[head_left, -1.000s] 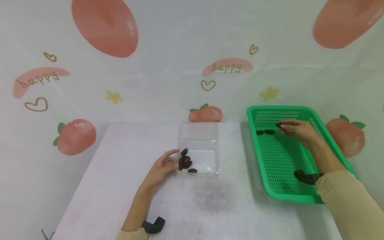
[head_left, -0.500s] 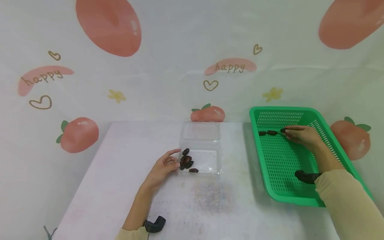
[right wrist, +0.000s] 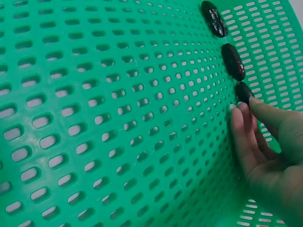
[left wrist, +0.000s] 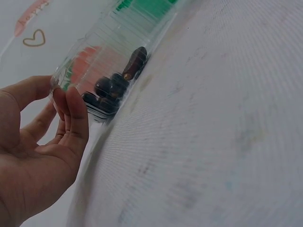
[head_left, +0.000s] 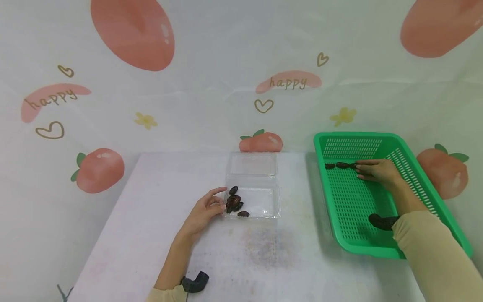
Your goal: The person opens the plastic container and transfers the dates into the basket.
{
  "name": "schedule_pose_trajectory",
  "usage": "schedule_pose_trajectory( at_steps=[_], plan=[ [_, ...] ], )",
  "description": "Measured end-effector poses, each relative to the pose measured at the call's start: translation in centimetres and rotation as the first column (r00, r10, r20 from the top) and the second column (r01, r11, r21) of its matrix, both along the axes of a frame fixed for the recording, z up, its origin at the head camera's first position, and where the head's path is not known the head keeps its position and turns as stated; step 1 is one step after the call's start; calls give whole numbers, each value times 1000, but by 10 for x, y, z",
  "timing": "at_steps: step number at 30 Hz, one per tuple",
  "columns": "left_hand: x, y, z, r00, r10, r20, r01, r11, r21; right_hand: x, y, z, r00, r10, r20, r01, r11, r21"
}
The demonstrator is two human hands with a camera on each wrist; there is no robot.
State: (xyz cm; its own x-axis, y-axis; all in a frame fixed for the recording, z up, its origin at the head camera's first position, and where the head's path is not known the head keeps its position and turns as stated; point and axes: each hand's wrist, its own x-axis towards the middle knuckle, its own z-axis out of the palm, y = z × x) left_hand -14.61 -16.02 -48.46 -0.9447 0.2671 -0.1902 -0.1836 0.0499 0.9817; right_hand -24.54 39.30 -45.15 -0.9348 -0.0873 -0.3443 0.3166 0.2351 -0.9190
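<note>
In the head view my right hand is inside the green basket, near its back wall. Its thumb and fingers pinch a dark brown date, partly covered by the fingertips, at the end of a row with two other dates, the middle date and the far date. My left hand holds the left edge of a clear plastic box, fingers bent at its rim. Several dates are clustered in the box's left part, and a single date lies near its front edge.
The box's clear lid lies folded back behind it on the white table. A printed wall covering rises behind the table. The basket's slotted walls stand around my right hand.
My right hand has lowered the date to the basket floor and shifted it left, up to the end of the row. My left hand has stayed at the box.
</note>
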Motion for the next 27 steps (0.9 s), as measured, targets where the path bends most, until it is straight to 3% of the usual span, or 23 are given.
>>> schedule_pose_trajectory(
  at_steps=[12, 20, 27],
  plan=[
    [0, 1, -1, 1000, 16, 8, -15, 1000, -20, -1, 2, 9, 1000, 7, -23, -7, 1000, -20],
    [0, 0, 0, 1000, 1, -8, -1, 1000, -6, -2, -13, 27, 991, 56, -121, -54, 998, 21],
    [1, 1, 2, 1000, -3, -9, 3, 1000, -13, 4, -36, 47, 982, 25, -186, -33, 999, -41]
  ],
)
